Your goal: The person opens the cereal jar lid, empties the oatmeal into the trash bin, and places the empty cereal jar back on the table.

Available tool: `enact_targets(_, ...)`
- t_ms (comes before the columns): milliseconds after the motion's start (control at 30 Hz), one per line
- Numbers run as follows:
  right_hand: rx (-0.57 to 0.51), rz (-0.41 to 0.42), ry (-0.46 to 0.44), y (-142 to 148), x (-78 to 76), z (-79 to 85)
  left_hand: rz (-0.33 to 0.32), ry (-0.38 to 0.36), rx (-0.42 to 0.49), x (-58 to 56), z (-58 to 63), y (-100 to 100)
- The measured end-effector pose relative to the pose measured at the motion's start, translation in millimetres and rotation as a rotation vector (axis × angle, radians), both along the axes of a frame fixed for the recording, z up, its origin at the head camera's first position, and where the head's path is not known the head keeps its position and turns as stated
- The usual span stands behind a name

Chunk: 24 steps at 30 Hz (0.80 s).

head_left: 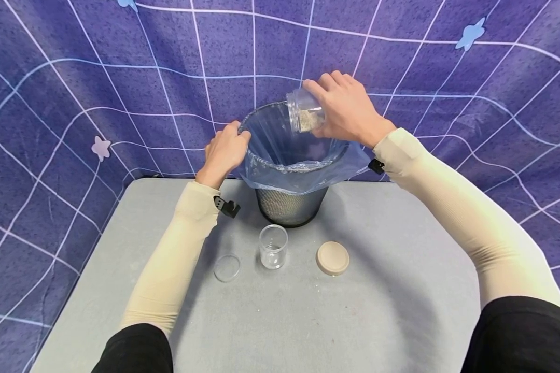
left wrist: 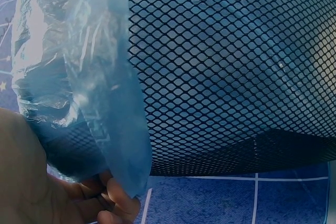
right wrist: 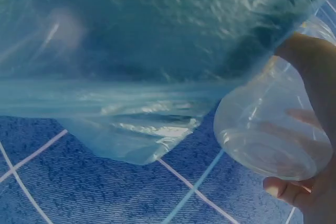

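Observation:
My right hand grips a clear plastic jar tipped on its side over the bin, its mouth facing left. Some pale, grainy stuff lies inside it along the lower wall. In the right wrist view the base of the jar shows between fingers and thumb. At the left of a black mesh wastebasket, my left hand holds the rim. A blue plastic bag lines the basket and folds over its edge. The left wrist view has curled fingers under the bag's hanging edge.
In front of the basket, an upright clear cup stands on the grey table. A clear round lid lies left of it, a beige lid to its right. Small specks dot the tabletop. Behind hangs a purple gridded curtain.

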State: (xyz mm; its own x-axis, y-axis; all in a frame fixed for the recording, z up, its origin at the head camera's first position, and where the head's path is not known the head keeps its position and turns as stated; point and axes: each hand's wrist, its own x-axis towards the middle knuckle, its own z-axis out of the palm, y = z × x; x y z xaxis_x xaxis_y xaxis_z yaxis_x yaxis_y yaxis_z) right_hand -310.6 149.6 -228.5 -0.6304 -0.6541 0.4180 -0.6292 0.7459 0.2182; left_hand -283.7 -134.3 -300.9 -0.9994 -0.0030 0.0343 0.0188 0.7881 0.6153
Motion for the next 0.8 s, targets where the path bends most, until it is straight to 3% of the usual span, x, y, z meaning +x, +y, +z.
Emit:
enact_targets(133, -0.094, -0.056, -0.047, 0.0, -0.2, 4.5, 0.006, 0.007, 0.001, -0.5, -0.2, -0.1)
enact_targets(200, -0.114, -0.039, -0.034, 0.7, -0.1, 5.9, 0.009, 0.008, 0.001, -0.4, -0.2, -0.5)
enact_targets(367, 0.027, 0.071, 0.042, 2.7, 1.0, 3.4, 0.006, 0.009, -0.002, 0.0, -0.4, -0.4)
enact_targets(433, 0.051, 0.065, 0.019, 2.7, 1.1, 1.8, 0.007, 0.014, -0.002, -0.4, -0.7, -0.4)
enact_targets(600, -0.006, -0.022, -0.047, 4.1, -1.1, 1.1, 0.007, 0.018, -0.007, -1.4, -1.4, 0.1)
enact_targets(733, 0.079, 0.065, 0.034, 6.1, -3.4, 2.8, 0.006, 0.018, -0.006, -1.7, -1.6, -0.1)
enact_targets(800, 0.112, 0.083, 0.030, 5.5, -3.6, 5.6, 0.006, 0.018, -0.006, -2.0, -1.7, -1.0)
